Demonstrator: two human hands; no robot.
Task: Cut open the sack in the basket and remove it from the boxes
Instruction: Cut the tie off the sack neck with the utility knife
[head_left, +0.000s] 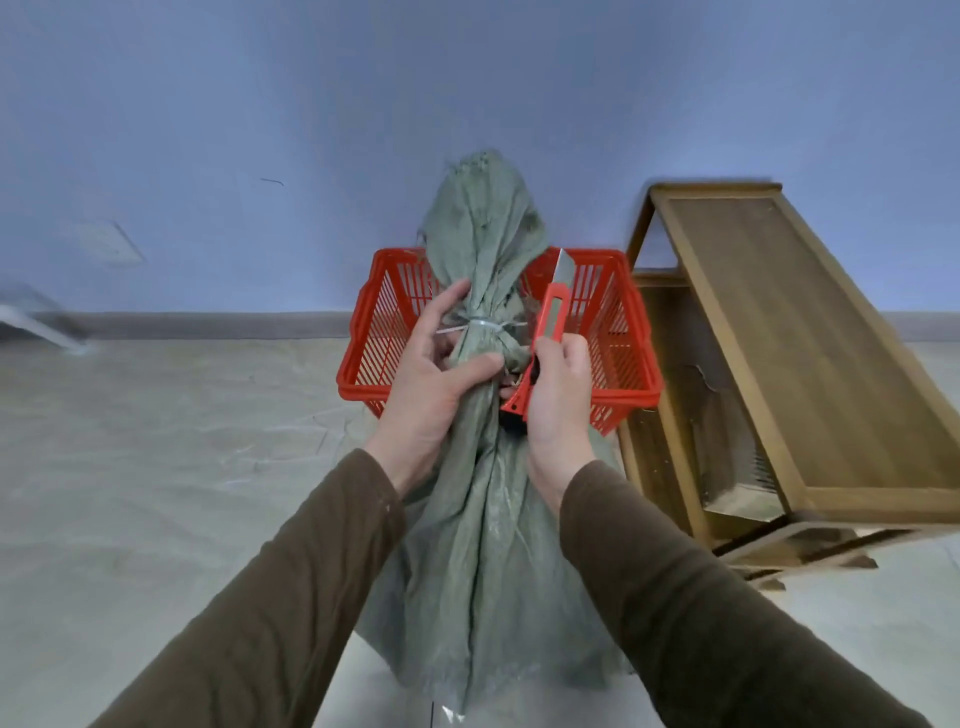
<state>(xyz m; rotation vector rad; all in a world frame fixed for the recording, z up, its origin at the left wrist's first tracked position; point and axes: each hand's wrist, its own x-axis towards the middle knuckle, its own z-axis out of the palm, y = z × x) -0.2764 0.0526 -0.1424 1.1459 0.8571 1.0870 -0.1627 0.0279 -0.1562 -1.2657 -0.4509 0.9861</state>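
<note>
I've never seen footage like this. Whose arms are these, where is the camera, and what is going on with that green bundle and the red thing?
There is no machine here: a person wears one camera on the head, looking down at their own arms. The left hand grips the gathered neck of a green woven sack, tied shut with a white cable tie. The right hand holds a red utility knife, blade out, beside that tie. Behind stands a red plastic basket, and to the right a wooden shelf unit, on a covered floor.
</note>
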